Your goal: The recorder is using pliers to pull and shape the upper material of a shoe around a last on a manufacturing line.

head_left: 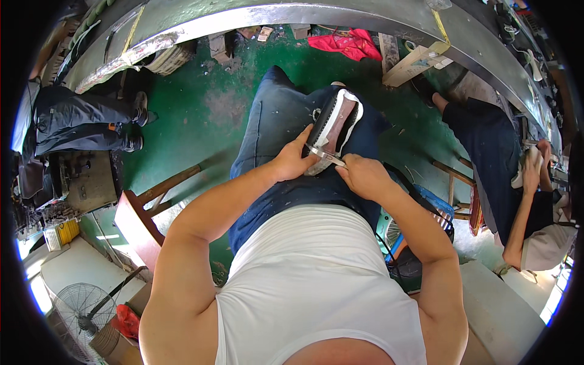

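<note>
A shoe [331, 129] with a dark side, a white edge and a pinkish-brown underside lies across my lap, on blue trousers [267, 115]. My left hand [295, 158] grips its near left side, with one finger stretched along the dark upper. In my right hand [367, 176] is a pair of metal pincers [326, 156]. Their head reaches left across the near end of the shoe, close to my left fingertips. My right fingers are wrapped round the handles, which are mostly hidden.
A metal-edged workbench [292, 13] curves across the far side. Red cloth [347, 44] and a wooden board [413, 66] lie beneath it. Wooden stools [143, 213] stand at both sides. One person [85, 118] stands left; another [529, 176] handles a shoe at right. A fan [85, 313] is near left.
</note>
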{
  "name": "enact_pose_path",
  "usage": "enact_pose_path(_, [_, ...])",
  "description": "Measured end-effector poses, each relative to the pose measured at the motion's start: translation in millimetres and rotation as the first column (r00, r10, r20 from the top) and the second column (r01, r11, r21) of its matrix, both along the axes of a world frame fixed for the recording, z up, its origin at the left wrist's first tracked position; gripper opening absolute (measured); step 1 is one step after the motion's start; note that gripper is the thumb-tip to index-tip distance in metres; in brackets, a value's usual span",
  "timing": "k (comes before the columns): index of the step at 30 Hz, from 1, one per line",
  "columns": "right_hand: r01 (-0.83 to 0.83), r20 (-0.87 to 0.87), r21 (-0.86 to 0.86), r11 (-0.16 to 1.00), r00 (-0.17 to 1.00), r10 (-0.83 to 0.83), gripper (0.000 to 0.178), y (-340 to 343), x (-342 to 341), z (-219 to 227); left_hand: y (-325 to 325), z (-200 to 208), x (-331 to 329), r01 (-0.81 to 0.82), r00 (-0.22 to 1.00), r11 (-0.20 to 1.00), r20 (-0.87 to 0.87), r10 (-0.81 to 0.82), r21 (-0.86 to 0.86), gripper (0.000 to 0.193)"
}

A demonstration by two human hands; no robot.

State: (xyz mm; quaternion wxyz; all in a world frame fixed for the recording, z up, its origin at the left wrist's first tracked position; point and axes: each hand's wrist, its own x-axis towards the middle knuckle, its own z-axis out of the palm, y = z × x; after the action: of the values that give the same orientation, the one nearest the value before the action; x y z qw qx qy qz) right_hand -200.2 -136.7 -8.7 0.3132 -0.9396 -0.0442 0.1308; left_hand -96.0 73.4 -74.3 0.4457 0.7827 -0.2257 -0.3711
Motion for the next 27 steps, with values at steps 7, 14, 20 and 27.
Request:
enact_pose_path(7, [0.360,-0.218,0.314,0.878,0.928,-0.302,0.033,-28,-28,-21,-7,36,10,0.072,0.994,0.979,0.062,-0.085,0.189,0.101])
enact_pose_path(14, [0.593,-0.398,0.722,0.357,0.777,-0.487,0.033,-33,-61,-57,-19,131,49,-0.196,0.924,0.943,0.272,0.270,-0.270,0.073])
enact_pose_path(20, [0.527,-0.269,0.635,0.565,0.836,-0.478,0.028,-33,-62,-49,-67,120,90,-0.198,0.963,0.802,0.041,0.266,-0.564,0.053])
enact_pose_path(27, [0.543,-0.273,0.420,0.727,0.840,-0.469,0.024,-39,-50,-23,-69,10,58,0.000,0.997,0.999,-0.076,-0.003,-0.033,0.112])
